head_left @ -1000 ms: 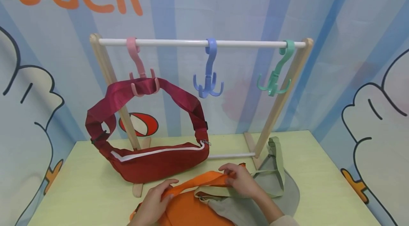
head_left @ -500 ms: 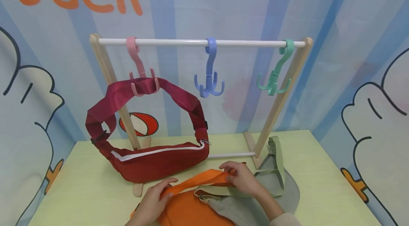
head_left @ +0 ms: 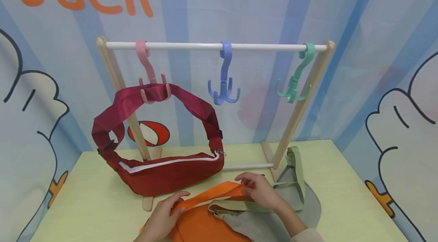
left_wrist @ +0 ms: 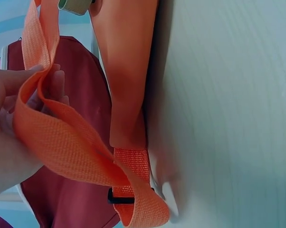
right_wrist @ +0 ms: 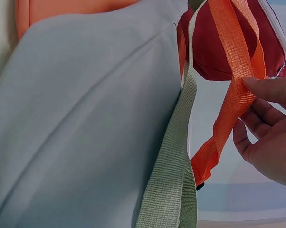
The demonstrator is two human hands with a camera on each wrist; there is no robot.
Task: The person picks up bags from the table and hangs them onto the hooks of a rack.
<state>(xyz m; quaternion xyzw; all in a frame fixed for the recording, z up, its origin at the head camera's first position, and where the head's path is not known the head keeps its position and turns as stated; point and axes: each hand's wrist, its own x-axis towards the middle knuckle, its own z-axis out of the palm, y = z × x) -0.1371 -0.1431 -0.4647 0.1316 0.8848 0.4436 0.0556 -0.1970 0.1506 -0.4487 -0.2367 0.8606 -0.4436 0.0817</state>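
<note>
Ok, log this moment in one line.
left hand: pinching orange bag strap | right hand: pinching same strap | red waist bag: on pink hook | blue hook, green hook: bare

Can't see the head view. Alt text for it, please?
The left hand and right hand hold the orange strap of an orange bag, a gray bag lying partly over it. Behind, a red bag has its burgundy strap looped over a pink hook on a rack, with a blue hook and a green hook farther right.

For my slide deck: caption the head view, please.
Left grip and right grip hold an orange strap, while a red bag hangs from a pink hook.
</note>
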